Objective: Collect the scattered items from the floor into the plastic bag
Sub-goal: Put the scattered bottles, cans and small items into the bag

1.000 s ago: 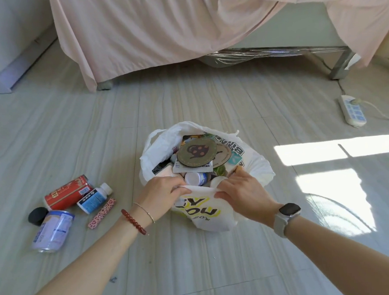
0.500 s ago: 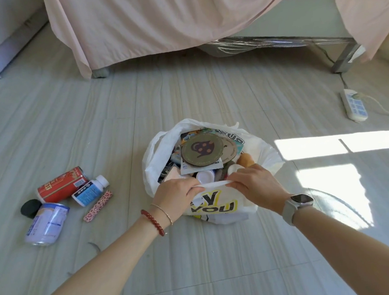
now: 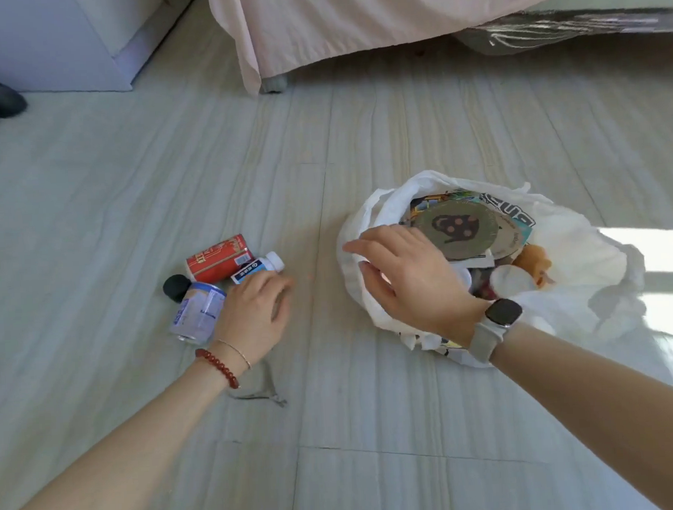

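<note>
Bag mostly filled, a small cluster left of it not yet collected.

The plastic bag (image 3: pixel 560 243) sits open on the floor, already crowded with items. Left of the bag lie a red can (image 3: pixel 218 258), white bottle (image 3: pixel 257 267), pale can (image 3: pixel 197 312) and black sponge (image 3: pixel 176 287). The left hand (image 3: pixel 252 314) curls down over this cluster; whether it grips anything I cannot tell. The right hand (image 3: pixel 410 278), fingers relaxed and apart, rests at the bag's left rim.

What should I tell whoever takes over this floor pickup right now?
Left hand: reaching over the floor cluster, holding nothing visible.
Right hand: open, at the near-left rim of the plastic bag.
Done: bag already holds many items.
Left: red can, small white bottle, blue-and-white can, black round item, plus a metal tool near the left wrist.
</note>
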Available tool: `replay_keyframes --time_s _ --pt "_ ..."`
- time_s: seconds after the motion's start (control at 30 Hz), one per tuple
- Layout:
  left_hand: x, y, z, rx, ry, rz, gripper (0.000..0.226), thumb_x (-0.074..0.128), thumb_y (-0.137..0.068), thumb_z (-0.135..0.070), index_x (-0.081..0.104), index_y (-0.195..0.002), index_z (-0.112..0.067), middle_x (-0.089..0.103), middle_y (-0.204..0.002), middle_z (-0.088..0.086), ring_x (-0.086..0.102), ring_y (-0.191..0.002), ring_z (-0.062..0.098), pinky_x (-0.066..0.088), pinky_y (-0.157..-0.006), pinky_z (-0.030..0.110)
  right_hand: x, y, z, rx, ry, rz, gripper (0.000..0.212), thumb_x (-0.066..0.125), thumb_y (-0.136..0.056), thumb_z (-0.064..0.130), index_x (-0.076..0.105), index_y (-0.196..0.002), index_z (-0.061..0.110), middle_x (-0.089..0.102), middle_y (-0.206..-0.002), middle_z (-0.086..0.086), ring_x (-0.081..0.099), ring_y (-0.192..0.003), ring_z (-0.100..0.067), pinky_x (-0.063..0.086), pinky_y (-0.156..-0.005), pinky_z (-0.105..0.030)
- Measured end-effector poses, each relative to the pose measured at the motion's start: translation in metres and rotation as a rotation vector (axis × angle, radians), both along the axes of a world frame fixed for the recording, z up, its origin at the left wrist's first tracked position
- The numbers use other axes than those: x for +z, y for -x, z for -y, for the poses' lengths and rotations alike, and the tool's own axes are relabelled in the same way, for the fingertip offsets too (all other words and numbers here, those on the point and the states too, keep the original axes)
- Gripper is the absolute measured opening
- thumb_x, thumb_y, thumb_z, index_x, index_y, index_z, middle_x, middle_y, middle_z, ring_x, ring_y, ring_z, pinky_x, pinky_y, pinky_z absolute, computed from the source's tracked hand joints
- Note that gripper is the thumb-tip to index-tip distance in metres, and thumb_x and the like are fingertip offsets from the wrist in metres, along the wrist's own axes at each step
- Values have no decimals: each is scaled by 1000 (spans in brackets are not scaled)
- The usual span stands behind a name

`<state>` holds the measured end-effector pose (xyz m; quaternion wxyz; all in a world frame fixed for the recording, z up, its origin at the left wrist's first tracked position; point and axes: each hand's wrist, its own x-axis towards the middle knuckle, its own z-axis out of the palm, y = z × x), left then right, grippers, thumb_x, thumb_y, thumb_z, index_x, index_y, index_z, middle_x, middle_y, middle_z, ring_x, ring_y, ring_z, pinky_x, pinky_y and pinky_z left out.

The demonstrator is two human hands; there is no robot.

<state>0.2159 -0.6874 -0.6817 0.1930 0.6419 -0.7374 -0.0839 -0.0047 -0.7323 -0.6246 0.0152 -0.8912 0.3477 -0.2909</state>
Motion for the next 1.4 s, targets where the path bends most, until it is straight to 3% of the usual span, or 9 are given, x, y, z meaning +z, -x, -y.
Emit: replay_keyframes --time_s 0.1,0.2,0.3,0.53,0.7,0.9,1.17,1.27,1.4 --pt "-28 -57 -31 266 -167 70 28 50 -80 -17 65 -98 -3 64 -98 20 62 -88 40 51 -73 47 -29 -61 -25 107 -257 -3 32 39 -86 21 63 -102 8 64 -89 -12 62 -79 -32 51 -64 -35" --pt "-47 -93 -56 514 -340 96 38 58 -82 -14 54 -118 -4 51 -123 20 48 -111 39 41 -86 47 -78 -104 -53 130 -614 -424 38 42 -91 30 48 -122 10 52 -119 -12 49 -111 -31 43 -88 -41" --pt "-55 -107 -56 628 -357 48 51 59 -82 -23 42 -127 -6 40 -133 16 41 -118 37 37 -91 46 -114 -128 -73 27 -763 -641 54 48 -88 45 39 -124 6 45 -126 -13 40 -117 -30 35 -94 -41" --pt "-73 -116 -20 861 -507 -336 102 58 -53 -58 24 -137 -11 34 -141 12 34 -128 32 34 -103 43 -153 -165 -83 -114 -783 -717 55 55 -87 38 38 -125 2 45 -125 -15 42 -115 -31 37 -92 -40" --pt "-97 -127 -15 871 -467 -393 72 76 -65 -36 42 -120 -6 52 -122 18 51 -110 36 45 -93 46 -149 -154 -75 8 -672 -798 33 47 -85 2 45 -117 0 51 -119 -18 48 -109 -33 39 -91 -38" --pt "-80 -122 -33 889 -380 -562 53 71 -68 -36 53 -108 -7 63 -99 10 57 -83 27 39 -68 28 -153 -134 -80 16 -703 -661 29 44 -92 15 41 -118 4 48 -120 -15 45 -109 -32 38 -89 -39" --pt "-26 -133 -73 826 -291 -545 68 59 -54 -42 49 -115 -14 57 -96 -2 55 -84 21 40 -72 28 -139 -144 -85 -68 -772 -689 33 40 -86 1 43 -119 0 50 -121 -18 49 -110 -32 41 -88 -35" --pt "-11 -131 -74 802 -206 -568 73 61 -50 -49 48 -115 -17 57 -97 -4 56 -86 20 41 -73 28 -112 -142 -73 -72 -872 -552 23 40 -90 4 48 -111 2 55 -116 -16 53 -105 -31 39 -75 -33" --pt "9 -113 -59 716 -56 -628 80 58 -42 -55 42 -112 -19 55 -97 -4 56 -83 18 43 -72 30 -57 -114 -44 -13 -833 -232 17 45 -90 15 56 -101 7 61 -100 -12 56 -93 -32 43 -78 -34"
